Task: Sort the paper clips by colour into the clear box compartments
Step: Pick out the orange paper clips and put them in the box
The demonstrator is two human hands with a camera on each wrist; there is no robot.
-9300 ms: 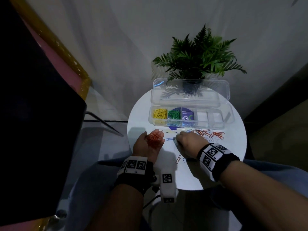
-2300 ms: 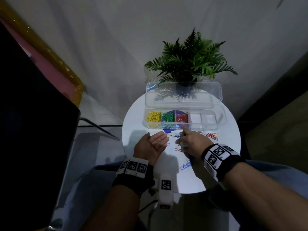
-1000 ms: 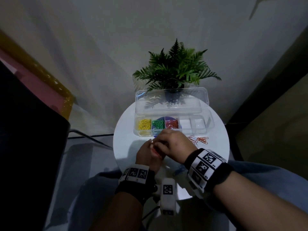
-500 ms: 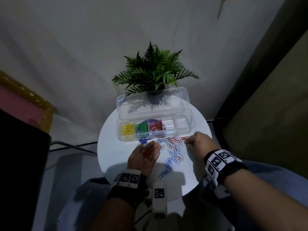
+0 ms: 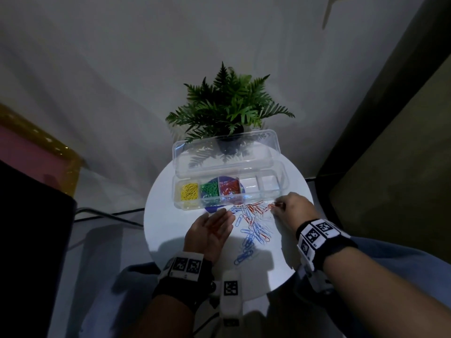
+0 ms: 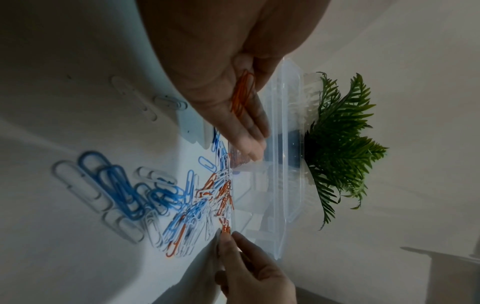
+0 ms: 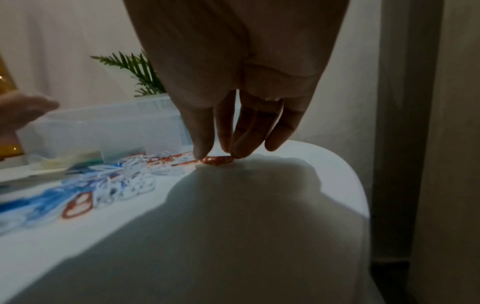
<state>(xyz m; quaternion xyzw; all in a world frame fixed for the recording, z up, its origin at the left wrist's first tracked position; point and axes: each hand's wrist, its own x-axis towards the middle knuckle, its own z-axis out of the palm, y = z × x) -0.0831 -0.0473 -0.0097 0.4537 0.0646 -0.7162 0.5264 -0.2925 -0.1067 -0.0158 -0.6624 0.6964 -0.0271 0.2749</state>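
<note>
Right hand (image 5: 291, 208) fingertips (image 7: 205, 152) pinching thin orange wire clips (image 7: 217, 160) on the smooth white round table (image 5: 170, 223), left hand (image 5: 210, 230) flat, palm up, cradling orange clips (image 6: 242, 92) lengthwise along its fingers, clear plastic box (image 5: 273, 191) just beyond the fingertips

The desk (image 5: 170, 230) is looked down on from head height, both forearms taken in, the fern (image 5: 229, 103) at the far edge. From the left wrist the scene is turned sideways, close along the palm. From the right wrist the desktop is skimmed low, close behind the fingers (image 7: 202, 142). The scattered clips (image 6: 182, 197) and clear box (image 7: 109, 127) are shared by all three.
</note>
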